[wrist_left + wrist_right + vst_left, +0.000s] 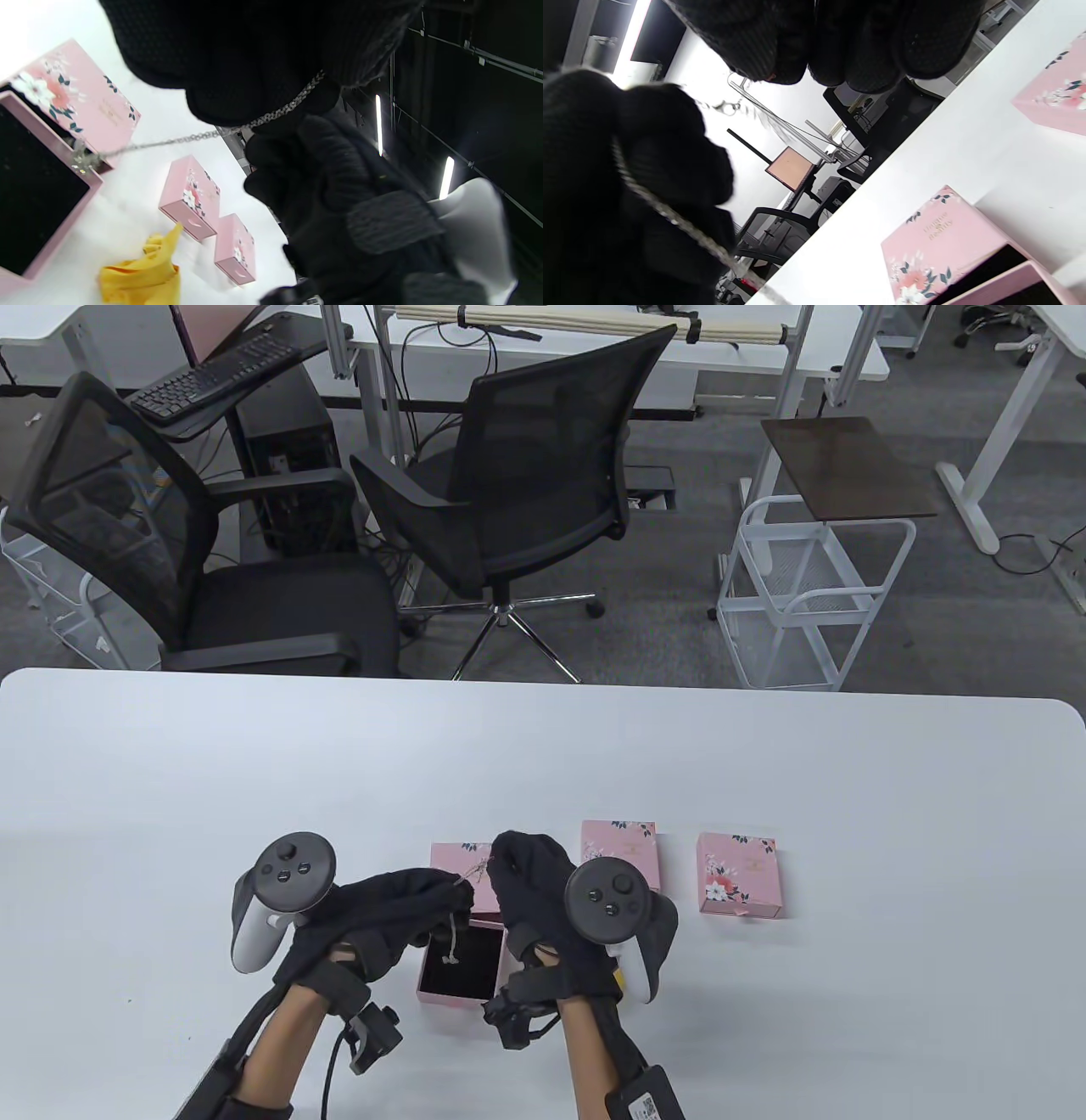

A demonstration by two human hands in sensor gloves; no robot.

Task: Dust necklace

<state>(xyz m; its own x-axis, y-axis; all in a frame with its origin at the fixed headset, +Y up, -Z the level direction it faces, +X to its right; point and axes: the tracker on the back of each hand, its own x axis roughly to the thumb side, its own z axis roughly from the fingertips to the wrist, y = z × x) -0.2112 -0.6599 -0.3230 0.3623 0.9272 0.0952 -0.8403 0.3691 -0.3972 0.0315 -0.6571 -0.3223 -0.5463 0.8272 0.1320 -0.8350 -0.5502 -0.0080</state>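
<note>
Left hand (386,912) first: fingers curled, and the necklace (237,127) runs across them, pinched at the fingertips. In the left wrist view the chain comes out of that grip and slopes down to a pendant hanging right at the rim of the open box (462,965), which sits just below and between the two hands.

Risk one is that pendant. It swings free on a slack run of chain, so any quick pull could catch it on the box edge and jerk the links, or drag the box along the table (764,780).

Across to the right hand (534,891): fingers curled over too, close against the left, but whether they actually pinch the chain I cannot tell. The right wrist view shows the clasp (727,107) dangling loose between the hands, nothing gripping it. If the left pinch eases, the whole chain could slide off and pile into the box or onto the table, likely tangling.

Then the yellow cloth (144,271). It lies on the table under the right hand, unheld, so no dusting is under way yet by my reading. Reaching for it means freeing a hand, and that is when the chain could slip.

Two closed pink boxes (679,869) sit beyond and to the right of the right hand, near enough to be clipped by a wide sweep.
</note>
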